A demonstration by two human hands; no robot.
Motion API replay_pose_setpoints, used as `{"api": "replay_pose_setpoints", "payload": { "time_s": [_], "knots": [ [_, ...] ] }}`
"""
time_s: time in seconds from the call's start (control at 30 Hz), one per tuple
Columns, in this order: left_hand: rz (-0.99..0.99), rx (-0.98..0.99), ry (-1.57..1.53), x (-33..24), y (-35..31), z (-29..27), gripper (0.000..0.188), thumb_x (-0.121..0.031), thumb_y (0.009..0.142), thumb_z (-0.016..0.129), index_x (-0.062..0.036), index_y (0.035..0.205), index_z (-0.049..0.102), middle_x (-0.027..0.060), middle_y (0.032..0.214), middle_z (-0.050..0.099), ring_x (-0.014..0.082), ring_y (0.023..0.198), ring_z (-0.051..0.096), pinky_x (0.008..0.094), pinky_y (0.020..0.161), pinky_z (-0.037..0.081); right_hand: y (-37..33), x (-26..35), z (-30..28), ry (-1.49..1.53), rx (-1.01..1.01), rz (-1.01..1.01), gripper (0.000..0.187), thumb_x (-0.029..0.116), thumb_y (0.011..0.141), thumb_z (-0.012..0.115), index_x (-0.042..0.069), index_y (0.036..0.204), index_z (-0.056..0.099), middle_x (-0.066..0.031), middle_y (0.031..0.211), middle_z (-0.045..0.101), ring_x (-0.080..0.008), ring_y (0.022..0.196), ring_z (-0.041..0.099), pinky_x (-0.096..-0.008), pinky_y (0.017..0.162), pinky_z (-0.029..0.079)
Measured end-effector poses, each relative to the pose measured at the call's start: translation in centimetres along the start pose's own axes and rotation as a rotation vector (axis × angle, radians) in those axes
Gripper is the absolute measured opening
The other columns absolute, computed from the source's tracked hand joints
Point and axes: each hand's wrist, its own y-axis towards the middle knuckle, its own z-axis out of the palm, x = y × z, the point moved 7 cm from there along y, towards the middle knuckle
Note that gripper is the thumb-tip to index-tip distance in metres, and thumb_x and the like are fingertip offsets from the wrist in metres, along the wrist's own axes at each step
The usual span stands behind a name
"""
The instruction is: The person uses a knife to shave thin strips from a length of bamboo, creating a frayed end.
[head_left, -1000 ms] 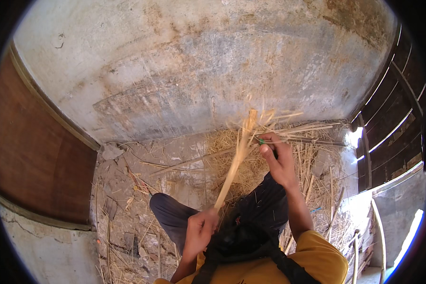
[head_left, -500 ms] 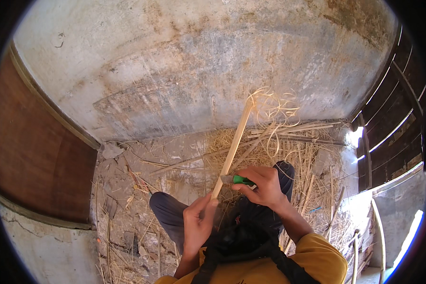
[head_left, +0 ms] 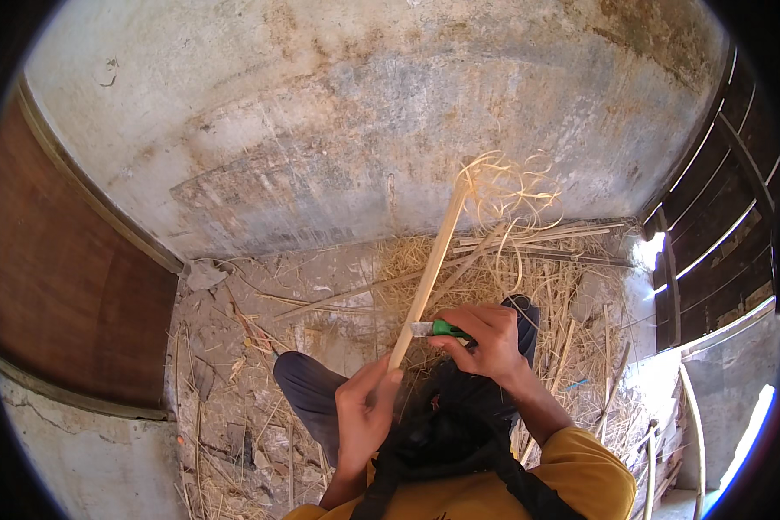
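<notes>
My left hand pinches the lower end of a long, pale strip of split wood or bamboo, which slants up and away to the right. Thin curled shavings hang from its far end. In my right hand is a knife with a green handle and a short, wide blade. The blade lies against the strip's right edge, a little above my left hand. My fingers hide part of the handle.
Straw-like shavings and loose strips litter the floor around my bent knees. A stained wall rises ahead. On the left stands a brown panel; on the right are dark slats with light gaps and upright poles.
The strip's far end and its curls have shifted slightly right and up. The knife and strip have tilted a little, and more of the blade's flat side shows.
</notes>
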Motion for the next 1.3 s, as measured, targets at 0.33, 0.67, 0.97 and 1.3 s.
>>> {"api": "replay_pose_setpoints", "payload": {
  "time_s": [0.33, 0.67, 0.97, 1.3],
  "knots": [
    [0.035, -0.055, 0.011, -0.8, -0.2, -0.2, 0.030, -0.002, 0.099, 0.076, 0.0093, 0.126, 0.072, 0.0062, 0.080, 0.062, 0.0052, 0.064, 0.046, 0.0267, 0.053, 0.036, 0.3, 0.5, -0.6, -0.085, -0.027, -0.031, 0.031, 0.033, 0.082, 0.091, 0.012, 0.101, 0.079, -0.0027, 0.081, 0.075, -0.0237, 0.063, 0.070, -0.0341, 0.056, 0.052],
    [0.031, -0.027, 0.044, -1.0, -1.3, -0.1, 0.028, -0.004, 0.100, 0.076, 0.0090, 0.125, 0.072, 0.0090, 0.082, 0.066, 0.0079, 0.062, 0.055, 0.0278, 0.051, 0.040, 1.0, -0.8, -2.4, -0.125, -0.106, 0.039, 0.035, 0.027, 0.083, 0.091, 0.004, 0.106, 0.079, -0.0099, 0.078, 0.074, -0.0271, 0.063, 0.071, -0.0364, 0.059, 0.054],
    [-0.022, 0.027, 0.146, 0.1, -2.8, -0.4, 0.030, -0.008, 0.101, 0.075, 0.0031, 0.129, 0.074, 0.0085, 0.078, 0.066, 0.0086, 0.063, 0.059, 0.0278, 0.053, 0.044, 1.6, -5.5, -4.3, -0.233, -0.250, 0.167, 0.020, 0.018, 0.091, 0.085, 0.002, 0.100, 0.078, -0.0132, 0.076, 0.071, -0.0264, 0.059, 0.068, -0.0376, 0.056, 0.049],
    [-0.059, -0.014, 0.090, 0.5, -2.8, -0.7, 0.029, -0.005, 0.098, 0.079, 0.0052, 0.125, 0.075, 0.0029, 0.079, 0.062, 0.0053, 0.067, 0.052, 0.0255, 0.054, 0.037, 0.8, -8.3, -3.2, -0.128, -0.183, 0.361, 0.022, 0.017, 0.099, 0.076, 0.003, 0.115, 0.076, -0.0143, 0.098, 0.077, -0.0282, 0.087, 0.072, -0.0372, 0.080, 0.054]
  ]
}}
